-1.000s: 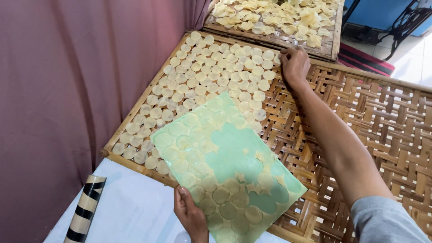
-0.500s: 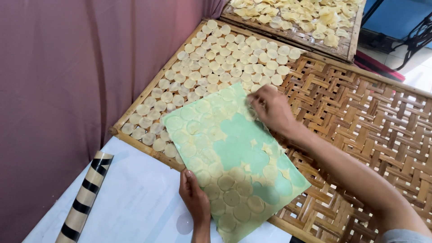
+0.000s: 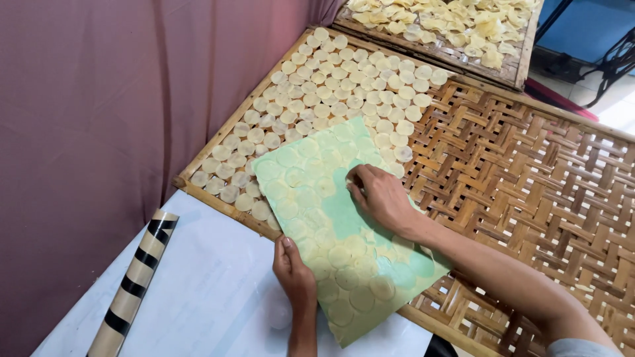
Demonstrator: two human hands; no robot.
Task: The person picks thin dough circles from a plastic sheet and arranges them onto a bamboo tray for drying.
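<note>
A mauve curtain (image 3: 99,119) hangs along the left. Near its foot, on a white sheet (image 3: 205,297) covering the near surface, lies a tan roll with black stripes (image 3: 135,281), tilted with its far end leaning right.

Right of the roll, the left hand (image 3: 296,277) comes up from the near edge and grips the near-left side of a pale green board (image 3: 340,221), thumb on top, the other fingers hidden beneath. The board lies at a slant, partly over the white sheet and partly over the woven bamboo tray (image 3: 529,178). Thin, pale, translucent discs (image 3: 301,195) cover most of the board, with a bare green patch at its middle.

At that bare patch the right hand (image 3: 380,198) rests palm down, wrist bent, fingers drawn together and curled at the edge of the discs on the board; whether they pinch one I cannot tell. The forearm runs off to the near right corner.

Beyond the board, rows of round discs (image 3: 344,86) lie flat on the far left part of the tray; its right part is bare weave. At the far edge a second tray (image 3: 519,63) holds curled yellowish chips (image 3: 450,23). Far right, a blue shape (image 3: 589,30) stands on the floor.
</note>
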